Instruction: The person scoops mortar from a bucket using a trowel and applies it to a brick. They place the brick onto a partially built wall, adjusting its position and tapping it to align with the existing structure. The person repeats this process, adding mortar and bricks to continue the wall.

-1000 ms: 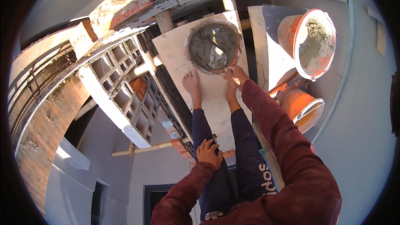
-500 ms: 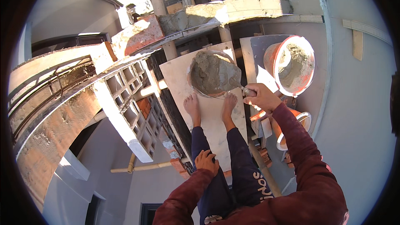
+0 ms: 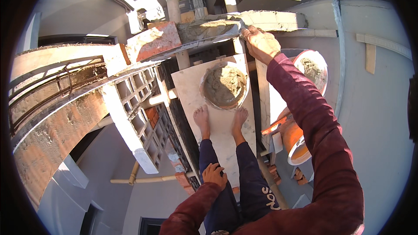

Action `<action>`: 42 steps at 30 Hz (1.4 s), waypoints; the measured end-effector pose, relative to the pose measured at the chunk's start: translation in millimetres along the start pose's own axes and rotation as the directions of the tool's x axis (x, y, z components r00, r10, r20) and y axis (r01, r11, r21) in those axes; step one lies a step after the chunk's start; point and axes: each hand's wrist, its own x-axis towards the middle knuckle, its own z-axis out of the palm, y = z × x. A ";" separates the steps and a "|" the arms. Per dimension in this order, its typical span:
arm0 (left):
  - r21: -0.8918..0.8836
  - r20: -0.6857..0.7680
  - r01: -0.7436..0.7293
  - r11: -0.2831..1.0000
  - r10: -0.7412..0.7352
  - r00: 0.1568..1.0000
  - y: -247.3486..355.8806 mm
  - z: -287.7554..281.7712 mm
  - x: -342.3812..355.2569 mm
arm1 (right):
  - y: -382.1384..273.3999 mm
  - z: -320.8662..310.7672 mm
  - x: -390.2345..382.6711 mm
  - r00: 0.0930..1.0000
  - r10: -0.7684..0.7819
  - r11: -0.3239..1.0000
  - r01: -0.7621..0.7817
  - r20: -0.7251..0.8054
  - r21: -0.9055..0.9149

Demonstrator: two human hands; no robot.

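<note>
My right hand [image 3: 262, 43] grips a trowel [image 3: 241, 28], mostly hidden by my fingers, against a mortar-smeared ledge [image 3: 207, 29] beside a rough red brick section [image 3: 154, 39]. Below, a bucket of grey mortar [image 3: 225, 85] stands on a pale board [image 3: 185, 82] just beyond my bare feet. My left hand [image 3: 213, 174] rests on my left leg, fingers loosely apart, holding nothing.
A second mortar bucket [image 3: 311, 68] and a tilted orange bucket [image 3: 295, 150] stand at the right. White lattice blocks [image 3: 130, 113], bamboo poles [image 3: 119, 181] and a curved beam with rusty bars [image 3: 56, 91] are at left. A grey wall [image 3: 370, 126] rises on the right.
My right hand has lifted the trowel out of the middle bucket, up and forward to the ledge. The view has shifted, so the scene sits lower. My left hand stays on my leg.
</note>
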 end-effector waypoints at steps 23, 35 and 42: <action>0.044 0.054 0.054 0.998 -0.056 0.997 -12.2 8.8 -6.4 | -65.1 162.0 -145.7 0.617 0.234 0.932 -0.361 0.752 0.006; 0.025 0.085 0.062 0.998 -0.064 0.994 -20.8 32.2 -13.1 | -114.1 222.8 -176.7 0.543 0.164 0.514 -0.760 0.824 0.398; 0.042 0.106 0.078 0.996 -0.082 0.991 -12.8 31.6 -10.4 | -120.3 240.0 -216.8 0.729 0.265 0.609 -0.634 0.631 0.477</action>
